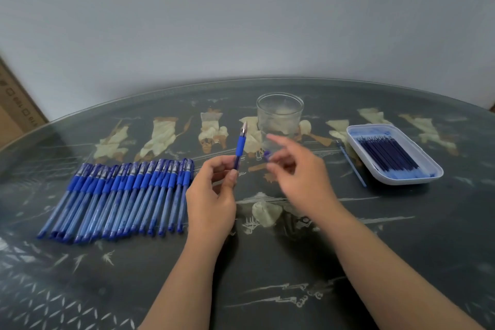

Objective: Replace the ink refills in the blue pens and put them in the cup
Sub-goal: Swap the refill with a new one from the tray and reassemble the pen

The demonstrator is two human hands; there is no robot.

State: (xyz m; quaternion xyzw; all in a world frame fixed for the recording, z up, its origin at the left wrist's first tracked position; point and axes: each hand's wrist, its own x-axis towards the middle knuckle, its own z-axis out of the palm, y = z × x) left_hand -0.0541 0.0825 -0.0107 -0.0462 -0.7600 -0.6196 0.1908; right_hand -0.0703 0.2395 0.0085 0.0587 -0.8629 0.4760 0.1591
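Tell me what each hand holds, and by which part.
The left hand grips a blue pen by its clear barrel, tip up. The right hand is blurred; a small blue piece sits at its fingertips, hold uncertain.

One table [267, 262], one glass cup [280, 115], one white tray [396, 181]. One pen [240, 146] held up, one small blue cap [267, 154], roughly eighteen pens [120, 195] in a row, packed too tight to count surely. A dozen-odd refills [385, 154] in the tray, one loose refill [353, 166].

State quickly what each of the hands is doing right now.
Left hand: holds a blue pen, tip up.
Right hand: blurred, seems to pinch a small blue piece.
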